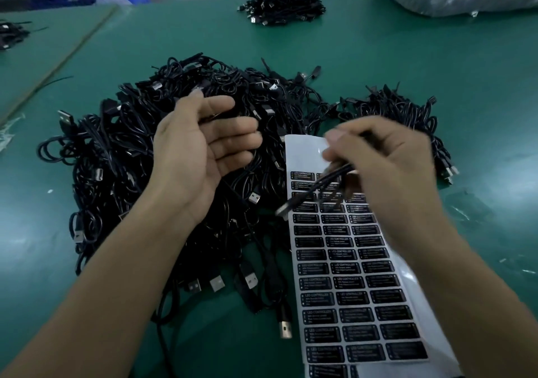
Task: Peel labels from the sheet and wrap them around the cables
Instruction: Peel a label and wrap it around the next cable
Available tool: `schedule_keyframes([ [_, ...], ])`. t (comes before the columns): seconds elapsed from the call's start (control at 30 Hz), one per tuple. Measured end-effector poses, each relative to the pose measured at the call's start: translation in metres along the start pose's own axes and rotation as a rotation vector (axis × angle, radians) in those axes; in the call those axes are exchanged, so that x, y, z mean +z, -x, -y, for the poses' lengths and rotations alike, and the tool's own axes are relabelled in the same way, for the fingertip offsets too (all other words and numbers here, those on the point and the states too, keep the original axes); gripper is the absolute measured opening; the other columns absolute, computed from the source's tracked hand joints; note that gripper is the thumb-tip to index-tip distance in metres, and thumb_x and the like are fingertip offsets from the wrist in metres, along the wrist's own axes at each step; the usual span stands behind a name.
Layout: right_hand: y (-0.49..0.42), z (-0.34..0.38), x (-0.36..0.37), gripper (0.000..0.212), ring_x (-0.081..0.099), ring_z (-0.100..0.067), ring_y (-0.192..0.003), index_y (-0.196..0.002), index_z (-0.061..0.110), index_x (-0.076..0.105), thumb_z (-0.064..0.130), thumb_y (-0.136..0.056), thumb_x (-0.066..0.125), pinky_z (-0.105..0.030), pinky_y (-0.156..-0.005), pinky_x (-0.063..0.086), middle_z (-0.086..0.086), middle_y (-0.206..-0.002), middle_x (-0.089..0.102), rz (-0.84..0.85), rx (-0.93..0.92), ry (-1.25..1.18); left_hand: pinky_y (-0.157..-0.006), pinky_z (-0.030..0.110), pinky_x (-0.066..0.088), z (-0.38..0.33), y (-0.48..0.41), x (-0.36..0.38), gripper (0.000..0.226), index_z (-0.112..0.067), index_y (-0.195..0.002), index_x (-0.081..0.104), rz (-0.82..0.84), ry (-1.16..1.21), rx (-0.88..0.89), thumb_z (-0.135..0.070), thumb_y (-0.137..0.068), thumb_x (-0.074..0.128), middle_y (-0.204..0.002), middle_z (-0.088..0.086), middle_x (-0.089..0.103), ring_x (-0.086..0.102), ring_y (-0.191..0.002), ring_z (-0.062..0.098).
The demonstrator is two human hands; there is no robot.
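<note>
Right hand (378, 156) pinches a light, floppy black cable (329, 182) just above the label sheet (302, 150); left hand (198, 156) is open beside it. Labels (353, 297) look flimsy; peel from a corner.

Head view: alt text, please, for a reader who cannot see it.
A person's right hand grips a black cable above a sheet of black labels on a green table. The left hand is open over a large pile of black cables.

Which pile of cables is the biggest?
The near pile under the left hand, beside the label sheet. It spreads far wider than the right pile or the far pile.
</note>
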State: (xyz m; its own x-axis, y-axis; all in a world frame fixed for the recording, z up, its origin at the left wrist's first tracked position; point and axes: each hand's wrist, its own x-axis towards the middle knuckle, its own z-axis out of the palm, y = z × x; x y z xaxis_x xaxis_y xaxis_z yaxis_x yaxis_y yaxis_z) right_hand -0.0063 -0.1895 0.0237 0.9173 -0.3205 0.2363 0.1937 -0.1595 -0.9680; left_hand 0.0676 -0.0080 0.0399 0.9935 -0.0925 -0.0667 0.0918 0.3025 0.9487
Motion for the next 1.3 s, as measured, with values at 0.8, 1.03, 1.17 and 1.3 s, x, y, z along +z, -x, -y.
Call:
schedule_keyframes([
  [0.8,-0.01,0.004,0.057,0.027,0.058,-0.024,-0.083,-0.09,0.015,0.068,0.039,-0.096,0.057,-0.035,-0.069,0.047,-0.001,-0.087,0.06,0.382,-0.187,0.916,-0.038,0.02,0.023,0.006,-0.007,0.001,0.034,-0.015,-0.079,0.058,-0.053,-0.042,0.013,-0.024,-0.107,0.04,-0.049,-0.005,0.042,0.031,-0.04,0.007],
  [1.03,0.0,-0.001,0.08,0.017,0.037,-0.023,-0.079,-0.085,0.018,0.052,0.031,-0.089,0.063,-0.032,-0.063,0.025,0.002,-0.081,0.038,0.442,-0.22,0.987,-0.038,0.02,0.023,0.008,-0.007,0.0,0.033,-0.015,-0.075,0.058,-0.056,-0.07,0.044,-0.022,-0.105,0.044,-0.049,-0.005,0.041,0.031,-0.04,0.007],
  [1.17,-0.002,0.001,0.076,0.008,0.053,-0.033,-0.083,-0.091,0.012,0.056,0.02,-0.093,0.056,-0.036,-0.061,0.041,-0.005,-0.088,0.051,0.427,-0.145,0.839,-0.041,0.02,0.029,0.009,-0.004,0.003,0.03,-0.014,-0.074,0.06,-0.053,-0.281,0.244,-0.018,-0.102,0.05,-0.049,-0.008,0.046,0.035,-0.043,0.007],
  [1.3,-0.015,0.004,0.051,0.007,0.055,-0.027,-0.081,-0.103,0.015,0.058,0.018,-0.097,0.059,-0.038,-0.066,0.043,-0.001,-0.094,0.055,0.219,-0.281,0.834,-0.059,0.021,0.047,0.009,0.006,0.008,0.016,-0.018,-0.092,0.067,0.066,-0.872,0.692,-0.022,-0.098,0.053,-0.073,-0.013,0.066,0.061,-0.067,0.007],
])
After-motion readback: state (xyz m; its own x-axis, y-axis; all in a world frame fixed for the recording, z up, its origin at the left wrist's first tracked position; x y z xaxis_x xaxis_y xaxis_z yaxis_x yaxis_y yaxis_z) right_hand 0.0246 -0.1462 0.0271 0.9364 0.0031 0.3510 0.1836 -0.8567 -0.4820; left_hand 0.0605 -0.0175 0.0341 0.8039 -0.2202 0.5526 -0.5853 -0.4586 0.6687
